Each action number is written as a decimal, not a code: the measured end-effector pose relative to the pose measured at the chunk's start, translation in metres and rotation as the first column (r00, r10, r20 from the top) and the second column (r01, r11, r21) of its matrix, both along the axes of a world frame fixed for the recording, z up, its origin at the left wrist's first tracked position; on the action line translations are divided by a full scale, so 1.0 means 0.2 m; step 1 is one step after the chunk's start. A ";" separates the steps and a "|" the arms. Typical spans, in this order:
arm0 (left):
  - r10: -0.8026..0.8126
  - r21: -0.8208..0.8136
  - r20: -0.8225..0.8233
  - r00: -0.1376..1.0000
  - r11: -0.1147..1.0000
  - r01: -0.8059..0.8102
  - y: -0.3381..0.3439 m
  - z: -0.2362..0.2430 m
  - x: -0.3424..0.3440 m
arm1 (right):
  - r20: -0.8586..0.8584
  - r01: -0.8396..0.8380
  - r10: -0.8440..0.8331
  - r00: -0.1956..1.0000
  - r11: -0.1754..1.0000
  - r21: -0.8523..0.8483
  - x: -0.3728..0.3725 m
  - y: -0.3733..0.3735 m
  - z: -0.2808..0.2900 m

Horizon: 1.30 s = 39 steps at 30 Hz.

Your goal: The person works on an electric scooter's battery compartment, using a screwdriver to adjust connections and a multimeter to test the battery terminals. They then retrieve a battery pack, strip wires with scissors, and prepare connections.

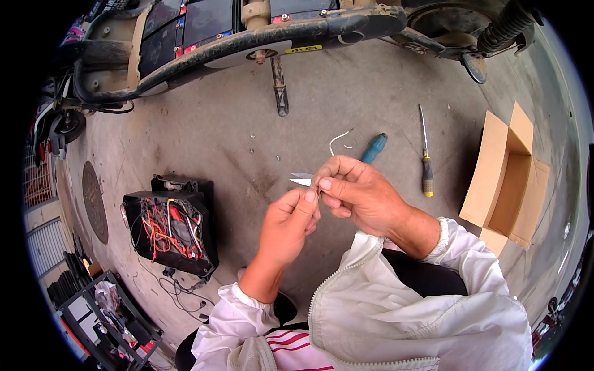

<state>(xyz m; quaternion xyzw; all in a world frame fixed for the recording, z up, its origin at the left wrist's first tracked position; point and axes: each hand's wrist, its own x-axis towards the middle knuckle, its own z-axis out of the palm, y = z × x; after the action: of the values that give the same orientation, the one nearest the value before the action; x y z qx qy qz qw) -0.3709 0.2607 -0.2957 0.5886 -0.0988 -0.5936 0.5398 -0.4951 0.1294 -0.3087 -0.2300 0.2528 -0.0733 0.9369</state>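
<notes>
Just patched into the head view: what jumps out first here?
Both hands meet at centre: the right hand grips small silver snips, the left hand pinches something thin against them. To the left on the concrete sits a black housing with tangled orange wires; an open cardboard box lies right.

Snips (302,180): small and shiny, with pale pointed blades; held in the right hand, tips pointing left, above the grey ground.
Wire: thin and hard to see; pinched between both hands, just beside the blades.
</notes>
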 end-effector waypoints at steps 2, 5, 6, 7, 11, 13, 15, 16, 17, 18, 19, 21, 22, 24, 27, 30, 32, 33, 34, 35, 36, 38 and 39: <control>-0.090 -0.049 0.250 0.964 0.993 0.105 0.00 -0.01 0.01 | 0.039 -0.007 0.003 0.999 0.993 0.118 0.00 -0.01 0.01; -0.211 -0.044 0.691 0.692 0.943 0.331 -0.04 0.02 0.04 | 0.035 -0.050 0.043 0.998 0.967 0.249 -0.02 -0.02 0.02; -0.311 0.042 0.743 0.593 0.905 0.423 -0.05 0.07 0.08 | 0.021 -0.064 0.060 0.998 0.956 0.286 -0.04 -0.03 0.02; -0.403 0.133 0.779 0.480 0.855 0.502 -0.06 0.11 0.11 | 0.030 -0.081 0.075 0.997 0.953 0.292 -0.05 -0.02 0.03; -0.338 0.087 0.900 0.275 0.757 0.647 -0.03 0.18 0.15 | 0.091 -0.195 0.177 0.980 0.947 0.255 -0.05 0.02 0.06; -0.354 0.101 0.912 0.207 0.683 0.724 0.01 0.20 0.17 | 0.090 -0.247 0.233 0.968 0.944 0.220 -0.05 0.06 0.06; -0.345 0.079 0.917 0.202 0.651 0.755 0.05 0.20 0.19 | 0.074 -0.295 0.286 0.955 0.936 0.190 -0.04 0.10 0.06; -0.341 0.068 0.919 0.199 0.634 0.770 0.07 0.20 0.20 | 0.065 -0.319 0.312 0.948 0.932 0.175 -0.04 0.12 0.06; -0.332 0.056 0.922 0.202 0.629 0.775 0.08 0.20 0.21 | 0.054 -0.320 0.315 0.948 0.934 0.162 -0.03 0.13 0.06; -0.323 0.045 0.924 0.205 0.624 0.780 0.09 0.20 0.22 | 0.060 -0.326 0.320 0.945 0.933 0.153 -0.03 0.13 0.06; -0.314 0.033 0.926 0.209 0.619 0.785 0.11 0.20 0.23 | 0.065 -0.332 0.326 0.943 0.932 0.143 -0.03 0.13 0.07; -0.318 0.039 0.926 0.202 0.615 0.788 0.14 0.19 0.24 | 0.057 -0.335 0.330 0.942 0.931 0.142 -0.03 0.13 0.07; -0.320 0.042 0.926 0.199 0.613 0.789 0.15 0.19 0.25 | 0.048 -0.333 0.330 0.943 0.931 0.152 -0.03 0.12 0.08; -0.320 0.035 0.923 0.212 0.621 0.783 0.19 0.18 0.25 | 0.036 -0.324 0.322 0.946 0.932 0.164 -0.04 0.11 0.07; -0.322 0.034 0.920 0.223 0.633 0.774 0.22 0.17 0.27 | 0.057 -0.303 0.298 0.953 0.938 0.168 -0.05 0.10 0.04; -0.341 0.045 0.913 0.224 0.630 0.775 0.25 0.18 0.30 | 0.088 -0.274 0.262 0.961 0.940 0.201 -0.06 0.09 0.01; -0.353 -0.018 0.868 0.350 0.681 0.732 0.24 0.18 0.30 | 0.086 -0.256 0.242 0.966 0.930 0.264 -0.06 0.07 0.00; -0.346 -0.079 0.812 0.470 0.732 0.677 0.22 0.17 0.28 | 0.126 -0.214 0.187 0.974 0.942 0.258 -0.05 0.06 -0.01; -0.331 -0.133 0.743 0.582 0.779 0.612 0.20 0.16 0.27 | 0.167 -0.170 0.130 0.977 0.952 0.254 -0.02 0.07 -0.02; -0.307 -0.172 0.705 0.640 0.801 0.574 0.17 0.16 0.28 | 0.204 -0.122 0.071 0.976 0.960 0.251 -0.01 0.07 -0.03; -0.282 -0.210 0.662 0.694 0.820 0.533 0.15 0.15 0.28 | 0.197 -0.088 0.042 0.980 0.969 0.233 0.00 0.06 -0.03; -0.243 -0.259 0.427 0.871 0.890 0.375 0.11 0.15 0.27 | 0.183 -0.019 -0.019 0.983 0.979 0.202 0.03 0.06 -0.02; -0.206 -0.244 0.220 0.954 0.935 0.258 0.10 0.16 0.25 | 0.188 0.004 -0.047 0.981 0.975 0.224 0.04 0.05 -0.01</control>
<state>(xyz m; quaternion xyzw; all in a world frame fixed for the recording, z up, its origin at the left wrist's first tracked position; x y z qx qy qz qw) -0.3211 0.2815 -0.2638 0.5476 -0.2991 -0.5753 0.5288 -0.4867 0.1395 -0.3108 -0.1124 0.1709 -0.0783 0.9757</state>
